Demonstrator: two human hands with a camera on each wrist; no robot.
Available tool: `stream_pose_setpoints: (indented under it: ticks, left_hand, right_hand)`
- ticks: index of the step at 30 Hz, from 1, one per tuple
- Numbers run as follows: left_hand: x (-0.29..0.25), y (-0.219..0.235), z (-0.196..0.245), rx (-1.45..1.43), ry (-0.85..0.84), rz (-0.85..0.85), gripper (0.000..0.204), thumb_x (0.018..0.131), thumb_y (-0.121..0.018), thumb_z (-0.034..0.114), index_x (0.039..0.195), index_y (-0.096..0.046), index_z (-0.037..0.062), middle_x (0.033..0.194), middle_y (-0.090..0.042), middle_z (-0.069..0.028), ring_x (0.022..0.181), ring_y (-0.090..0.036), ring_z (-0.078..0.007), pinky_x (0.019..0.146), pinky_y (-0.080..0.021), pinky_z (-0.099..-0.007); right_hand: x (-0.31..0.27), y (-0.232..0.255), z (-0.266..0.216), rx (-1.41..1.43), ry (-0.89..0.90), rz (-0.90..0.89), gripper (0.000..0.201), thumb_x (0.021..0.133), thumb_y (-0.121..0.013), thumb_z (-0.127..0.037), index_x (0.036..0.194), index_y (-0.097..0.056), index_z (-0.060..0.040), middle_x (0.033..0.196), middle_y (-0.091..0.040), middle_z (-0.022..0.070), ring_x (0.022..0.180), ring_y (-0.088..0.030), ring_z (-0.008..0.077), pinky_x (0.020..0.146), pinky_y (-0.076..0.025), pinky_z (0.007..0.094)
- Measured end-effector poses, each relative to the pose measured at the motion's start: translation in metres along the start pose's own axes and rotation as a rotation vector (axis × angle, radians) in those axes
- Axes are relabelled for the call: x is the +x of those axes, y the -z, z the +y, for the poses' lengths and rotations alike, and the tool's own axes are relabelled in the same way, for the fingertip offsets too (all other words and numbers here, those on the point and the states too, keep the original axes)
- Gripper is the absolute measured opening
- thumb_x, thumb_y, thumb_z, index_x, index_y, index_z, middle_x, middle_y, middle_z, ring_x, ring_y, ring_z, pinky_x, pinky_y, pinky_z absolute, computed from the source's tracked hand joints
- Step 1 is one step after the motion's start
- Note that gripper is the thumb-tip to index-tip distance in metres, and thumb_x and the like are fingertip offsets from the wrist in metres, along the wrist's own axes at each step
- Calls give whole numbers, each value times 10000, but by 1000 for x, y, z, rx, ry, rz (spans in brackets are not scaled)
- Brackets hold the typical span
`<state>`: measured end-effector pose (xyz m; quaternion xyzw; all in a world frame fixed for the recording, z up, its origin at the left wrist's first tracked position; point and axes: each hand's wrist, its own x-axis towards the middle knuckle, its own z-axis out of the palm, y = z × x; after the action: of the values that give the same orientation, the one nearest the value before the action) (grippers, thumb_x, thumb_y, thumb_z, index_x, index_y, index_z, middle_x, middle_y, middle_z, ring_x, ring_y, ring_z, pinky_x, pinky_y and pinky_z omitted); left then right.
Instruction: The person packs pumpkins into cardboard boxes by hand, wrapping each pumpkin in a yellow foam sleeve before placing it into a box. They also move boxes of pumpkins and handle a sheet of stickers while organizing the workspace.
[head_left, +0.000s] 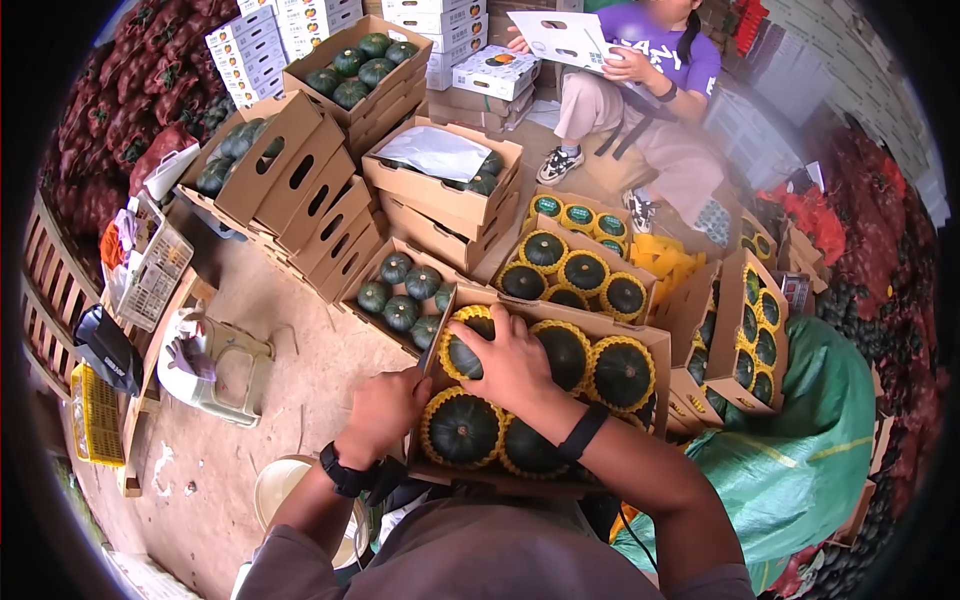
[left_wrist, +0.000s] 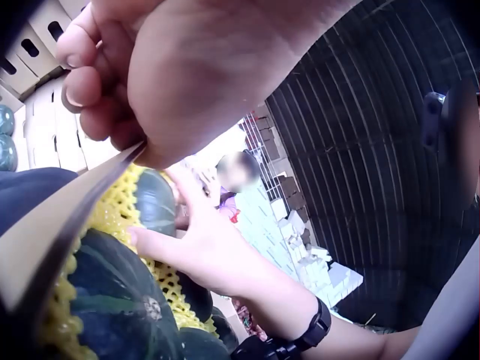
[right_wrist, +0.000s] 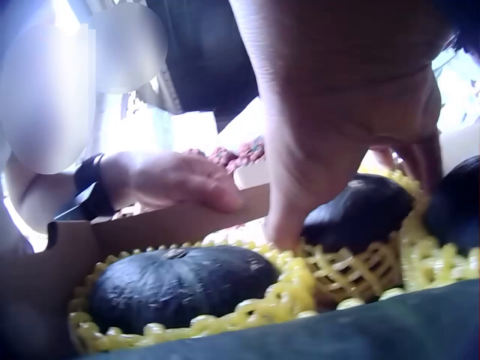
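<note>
A cardboard box in front of me holds several dark green pumpkins in yellow foam nets. My left hand grips the top edge of its left wall, fingers curled; the left wrist view shows that wall edge running up to the hand. My right hand reaches over the box, thumb and fingers spread round the far-left pumpkin. In the right wrist view, this pumpkin sits in its net under the palm, with the thumb on its near side. Another netted pumpkin lies just nearer.
An open box of bare pumpkins adjoins on the left; a box of netted pumpkins stands beyond. Stacked cartons rise behind. A green sheet lies right. A seated person holds a white carton. A plastic stool stands left.
</note>
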<state>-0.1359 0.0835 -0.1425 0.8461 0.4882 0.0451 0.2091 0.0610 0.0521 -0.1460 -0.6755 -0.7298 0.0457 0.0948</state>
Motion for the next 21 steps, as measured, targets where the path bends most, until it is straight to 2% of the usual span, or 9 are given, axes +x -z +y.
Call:
stream_pose_setpoints:
  ticks: [5,8,9,11,12,14,15,18,21]
  left_hand:
    - [6,-5,1,-83,13,-5,244,894,-557,299,834,-599,66,720,-631,-187,706,-622,-387,639,-500,-468]
    - [1,-4,-5,-303,-23,-35,275,873,-619,322,885,-565,52,780,-639,-174,741,-635,-359,669,-517,-424]
    - [-5,-8,-11,-484,-59,-44,349,849,-674,322,1020,-538,49,886,-629,-160,825,-633,-310,721,-514,-370]
    - [-19,-33,-39,-945,-91,-239,643,840,-711,244,1361,-388,51,1263,-501,-112,1057,-561,-208,811,-490,-351]
    - [-30,-29,-41,-1114,7,-429,772,833,-721,206,1444,-277,48,1420,-354,-94,1217,-453,-202,933,-440,-358]
    - [-49,-51,-50,-1216,-94,-467,834,847,-668,137,1491,-146,47,1505,-219,-96,1360,-271,-209,1081,-290,-345]
    - [-50,-52,-43,-1291,-81,-439,835,841,-639,106,1494,-121,46,1518,-188,-92,1379,-219,-200,1100,-239,-338]
    - [-49,-51,-23,-1444,-7,-416,842,820,-559,31,1502,-66,45,1542,-127,-84,1415,-120,-182,1136,-134,-320]
    - [-32,-49,-23,-1432,22,-454,843,797,-506,-3,1506,-51,52,1541,-149,-77,1402,-163,-173,1133,-146,-314]
  right_hand:
    - [28,22,-3,58,-120,-401,845,637,-812,-364,1382,-416,-310,1396,-316,240,1173,-467,433,928,-467,445]
    - [13,25,43,431,115,-397,897,662,-802,-394,1428,-344,-306,1472,-205,277,1296,-355,462,1032,-383,451]
    - [-7,48,53,690,154,-387,932,701,-782,-415,1466,-270,-271,1503,-100,300,1378,-222,441,1095,-297,430]
    - [-64,86,69,1021,-17,-253,867,763,-760,-323,1468,-274,-186,1524,-100,241,1407,-204,365,1039,-376,423]
    - [-94,98,80,925,-78,-32,770,791,-736,-257,1436,-335,-133,1522,-146,203,1384,-271,331,1003,-410,404]
    - [-167,76,118,655,-396,461,609,857,-631,-166,1387,-364,-25,1475,-271,182,1308,-383,303,1006,-405,382]
    - [-200,52,134,633,-525,541,585,893,-572,-180,1409,-335,-39,1465,-305,167,1301,-389,275,1041,-363,356]
    - [-279,-34,128,1829,-948,299,631,866,-522,-181,1444,-293,-75,1461,-338,122,1311,-378,206,1093,-287,339]
    - [-267,-28,96,1905,-742,523,642,784,-537,-150,1387,-364,-12,1389,-425,145,1276,-427,257,1059,-351,370]
